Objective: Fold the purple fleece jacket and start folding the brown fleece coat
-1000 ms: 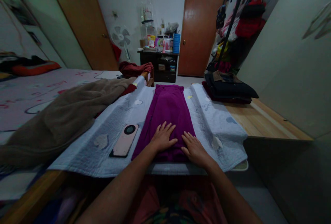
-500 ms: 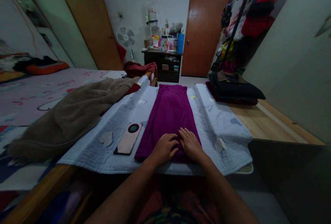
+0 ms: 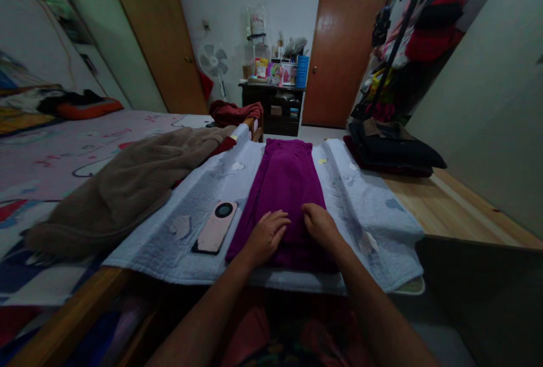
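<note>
A purple garment already lies lengthwise, near the quilted cloth's front edge, seemingly without crosswise folds yet; left hand rests on it, loose; right hand curls there, pinch unclear.

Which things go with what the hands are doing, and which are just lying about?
With the hands:
folded purple garment, under the left hand and right hand
pale quilted cloth, spread beneath it

Just lying about:
pink-backed phone
brown fleecy cloth
folded dark clothes
</note>
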Demonstrator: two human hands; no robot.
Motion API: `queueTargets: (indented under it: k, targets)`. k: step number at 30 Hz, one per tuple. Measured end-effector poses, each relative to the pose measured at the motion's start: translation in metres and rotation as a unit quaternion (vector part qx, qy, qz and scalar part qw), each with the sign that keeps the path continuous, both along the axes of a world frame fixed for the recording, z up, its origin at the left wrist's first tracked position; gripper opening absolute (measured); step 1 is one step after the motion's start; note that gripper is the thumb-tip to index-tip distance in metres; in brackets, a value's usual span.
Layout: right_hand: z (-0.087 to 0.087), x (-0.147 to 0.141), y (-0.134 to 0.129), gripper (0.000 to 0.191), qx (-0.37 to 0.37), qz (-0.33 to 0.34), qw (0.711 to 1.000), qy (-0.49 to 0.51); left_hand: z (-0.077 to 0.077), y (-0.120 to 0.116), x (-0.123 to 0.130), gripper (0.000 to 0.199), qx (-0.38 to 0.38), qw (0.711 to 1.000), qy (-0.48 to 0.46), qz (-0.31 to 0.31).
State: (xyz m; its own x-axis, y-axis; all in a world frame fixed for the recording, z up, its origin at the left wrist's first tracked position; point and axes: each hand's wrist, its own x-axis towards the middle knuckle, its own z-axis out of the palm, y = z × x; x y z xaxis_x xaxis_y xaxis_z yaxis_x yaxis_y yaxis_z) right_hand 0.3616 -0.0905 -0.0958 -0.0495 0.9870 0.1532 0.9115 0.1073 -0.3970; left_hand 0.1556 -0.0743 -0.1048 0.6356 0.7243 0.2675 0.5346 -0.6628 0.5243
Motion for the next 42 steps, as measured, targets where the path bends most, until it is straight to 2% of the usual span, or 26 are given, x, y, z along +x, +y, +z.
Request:
queueTargets:
  k: [3, 8, 12, 15, 18, 21, 26, 31, 34, 36, 37, 39, 42]
  targets:
    - [-0.005, -0.021, 0.021, 0.041, 0.057, 0.043, 0.997, -0.021, -0.008, 0.007, -0.006, 0.037, 0.041, 0.994, 0.066, 0.071]
    - [-0.030, -0.040, 0.028, 0.051, -0.038, 0.087, 0.992, -0.082, -0.031, 0.004, -0.005, 0.055, 0.039, 0.979, 0.170, 0.103]
    - [-0.035, -0.033, 0.031, 0.057, -0.072, 0.095, 0.988, -0.102, -0.034, -0.001, 0.000, 0.065, 0.038, 0.975, 0.185, 0.114]
    - [-0.030, -0.022, 0.042, 0.065, -0.089, 0.096, 0.985, -0.115, -0.034, -0.003, 0.003, 0.076, 0.040, 0.974, 0.185, 0.123]
    - [-0.025, -0.008, 0.058, 0.073, -0.108, 0.109, 0.981, -0.119, -0.035, -0.005, 0.004, 0.079, 0.043, 0.975, 0.181, 0.124]
    - [-0.023, 0.006, 0.076, 0.068, -0.122, 0.122, 0.978, -0.119, -0.033, -0.007, 0.004, 0.077, 0.041, 0.975, 0.181, 0.119]
    - [-0.029, 0.023, 0.104, 0.065, -0.112, 0.070, 0.982, -0.133, -0.027, -0.008, 0.002, 0.067, 0.024, 0.977, 0.187, 0.102]
    - [-0.035, 0.033, 0.124, 0.065, -0.108, 0.035, 0.985, -0.132, -0.027, -0.008, 0.002, 0.068, 0.024, 0.978, 0.181, 0.100]
    - [-0.033, 0.030, 0.129, 0.065, -0.089, -0.045, 0.987, -0.126, -0.019, -0.007, -0.001, 0.068, 0.001, 0.978, 0.187, 0.088]
    - [-0.029, 0.018, 0.128, 0.065, -0.056, -0.109, 0.984, -0.128, -0.009, -0.003, -0.007, 0.065, -0.033, 0.981, 0.183, 0.059]
    - [-0.026, 0.010, 0.127, 0.065, -0.034, -0.119, 0.984, -0.130, -0.005, 0.000, -0.012, 0.063, -0.046, 0.983, 0.172, 0.043]
    - [-0.019, -0.012, 0.122, 0.062, 0.007, -0.072, 0.989, -0.132, 0.000, 0.007, -0.024, 0.058, -0.041, 0.987, 0.149, 0.036]
    - [-0.012, -0.050, 0.113, 0.056, 0.016, 0.089, 0.989, -0.119, -0.006, 0.016, -0.041, 0.053, 0.019, 0.986, 0.148, 0.077]
